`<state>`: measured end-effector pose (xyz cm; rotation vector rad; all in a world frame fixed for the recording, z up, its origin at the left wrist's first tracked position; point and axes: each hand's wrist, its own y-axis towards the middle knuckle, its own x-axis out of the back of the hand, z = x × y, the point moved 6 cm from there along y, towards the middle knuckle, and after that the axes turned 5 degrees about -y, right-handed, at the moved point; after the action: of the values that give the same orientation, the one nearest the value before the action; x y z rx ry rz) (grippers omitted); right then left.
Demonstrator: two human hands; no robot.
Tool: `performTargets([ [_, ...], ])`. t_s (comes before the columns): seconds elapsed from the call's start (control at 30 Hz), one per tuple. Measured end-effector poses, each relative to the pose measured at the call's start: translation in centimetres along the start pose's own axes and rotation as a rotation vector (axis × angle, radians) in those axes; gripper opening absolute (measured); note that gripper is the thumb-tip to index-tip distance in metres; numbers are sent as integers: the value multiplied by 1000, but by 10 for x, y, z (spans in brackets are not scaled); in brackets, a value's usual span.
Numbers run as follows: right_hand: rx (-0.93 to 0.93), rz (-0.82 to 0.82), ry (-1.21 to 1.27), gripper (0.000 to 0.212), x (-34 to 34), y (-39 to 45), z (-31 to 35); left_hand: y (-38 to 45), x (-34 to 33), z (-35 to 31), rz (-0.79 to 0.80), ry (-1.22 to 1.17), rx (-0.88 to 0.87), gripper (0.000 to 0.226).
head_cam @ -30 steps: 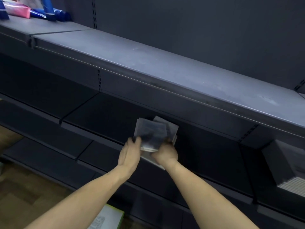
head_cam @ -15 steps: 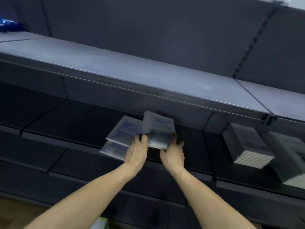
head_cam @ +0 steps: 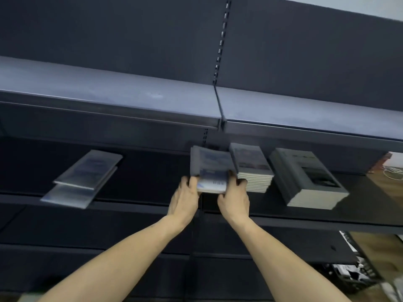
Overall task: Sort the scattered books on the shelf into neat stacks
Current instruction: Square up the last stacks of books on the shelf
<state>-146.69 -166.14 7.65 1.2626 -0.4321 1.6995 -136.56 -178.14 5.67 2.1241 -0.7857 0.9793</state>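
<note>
Dark shelf [head_cam: 283,216]: book bundle [head_cam: 210,171] between left hand [head_cam: 184,198], right hand [head_cam: 234,200].

Two bare forearms, no sleeves, left hand [head_cam: 185,198] and right hand [head_cam: 234,198] ungloved, slender wrists

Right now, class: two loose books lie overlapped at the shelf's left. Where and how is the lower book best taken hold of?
Probably by the lower book's front edge, coming from the front: that end juts past the shelf lip, while the upper book covers its back.
</note>
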Motion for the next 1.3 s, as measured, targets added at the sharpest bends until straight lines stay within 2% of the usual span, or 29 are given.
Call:
performTargets([
  [0.17,-51,-31,-30,73,24,14,-64,7,-33,-60,39,-101,-58,39],
  [0.33,-49,-71,-116,74,33,38,-107,15,-64,-93,109,-274,-29,53],
  [0.57,-87,-23,-133,64,25,78,-138,59,-93,-106,192,-373,-42,45],
  [0.7,-42,22,-127,78,16,92,-159,68,-112,-110,233,-330,-67,37],
  [0.83,-22,73,-108,101,9,102,-169,75,-115,-112,168,-289,-43,32],
  [0.9,36,95,-137,103,6,103,-170,77,-117,-114,141,-217,-5,33],
  [1.03,165,102,-166,86,10,104,-171,82,-122,-120,116,-36,32,50],
  [1.17,232,38,-158,64,13,100,-174,75,-125,-133,67,143,-89,61],
  [1.23,226,10,-117,58,10,98,-178,69,-133,-135,77,124,-127,56],
  [1.3,225,-5,-77,55,4,98,-181,69,-135,-132,76,-29,-48,50],
])
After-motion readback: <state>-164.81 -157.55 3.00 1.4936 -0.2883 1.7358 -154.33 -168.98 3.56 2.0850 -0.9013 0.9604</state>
